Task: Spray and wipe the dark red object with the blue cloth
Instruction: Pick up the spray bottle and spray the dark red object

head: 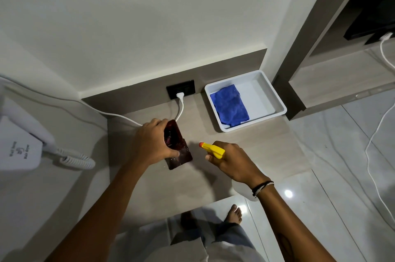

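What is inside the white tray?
A folded blue cloth lies in the white tray, on its left side. The rest of the tray floor shows bare. Anything under the cloth is covered.

Beige wood-grain counter [252, 150] sitting against the wall

A white tray [275, 99] is resting on it at the back right, and a white cable [119, 115] is trailing across its back left.

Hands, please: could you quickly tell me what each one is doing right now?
Left hand: closed on the dark red object, tilting it up.
Right hand: closed on the spray bottle, nozzle toward the object.
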The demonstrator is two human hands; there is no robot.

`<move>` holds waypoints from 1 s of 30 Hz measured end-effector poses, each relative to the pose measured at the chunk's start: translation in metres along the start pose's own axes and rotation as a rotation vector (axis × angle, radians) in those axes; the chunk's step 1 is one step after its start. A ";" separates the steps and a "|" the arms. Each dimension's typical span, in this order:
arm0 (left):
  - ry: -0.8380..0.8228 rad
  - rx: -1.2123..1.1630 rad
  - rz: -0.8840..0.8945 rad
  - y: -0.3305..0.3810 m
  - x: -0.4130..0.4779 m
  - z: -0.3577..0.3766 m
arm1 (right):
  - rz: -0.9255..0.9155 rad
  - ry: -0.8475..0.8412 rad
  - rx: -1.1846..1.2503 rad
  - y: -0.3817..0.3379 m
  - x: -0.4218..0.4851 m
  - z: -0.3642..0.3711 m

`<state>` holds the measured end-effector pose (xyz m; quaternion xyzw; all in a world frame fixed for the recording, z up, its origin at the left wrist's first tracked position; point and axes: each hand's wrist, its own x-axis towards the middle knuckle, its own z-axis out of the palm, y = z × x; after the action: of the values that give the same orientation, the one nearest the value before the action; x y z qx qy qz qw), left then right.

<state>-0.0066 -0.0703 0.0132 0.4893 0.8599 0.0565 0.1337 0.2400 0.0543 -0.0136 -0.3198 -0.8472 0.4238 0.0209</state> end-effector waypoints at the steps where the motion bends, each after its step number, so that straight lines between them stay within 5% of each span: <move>1: 0.043 -0.082 -0.067 -0.003 0.001 -0.001 | -0.011 -0.003 0.012 -0.002 0.000 0.001; 6: -0.014 -0.526 -0.445 -0.018 -0.002 -0.001 | -0.049 -0.030 0.053 -0.015 0.005 0.002; 13: 0.009 -0.551 -0.515 -0.024 -0.007 0.002 | -0.017 -0.077 -0.030 -0.023 0.007 0.006; 23: -0.008 -0.444 -0.358 -0.015 -0.004 -0.005 | 0.200 0.009 -0.039 0.018 -0.001 -0.025; 30: -0.061 -0.305 -0.174 0.002 -0.003 -0.009 | 0.084 0.351 -0.004 0.045 0.031 -0.123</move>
<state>-0.0060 -0.0710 0.0229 0.3889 0.8760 0.1596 0.2365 0.2767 0.1775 0.0246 -0.4240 -0.8172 0.3605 0.1500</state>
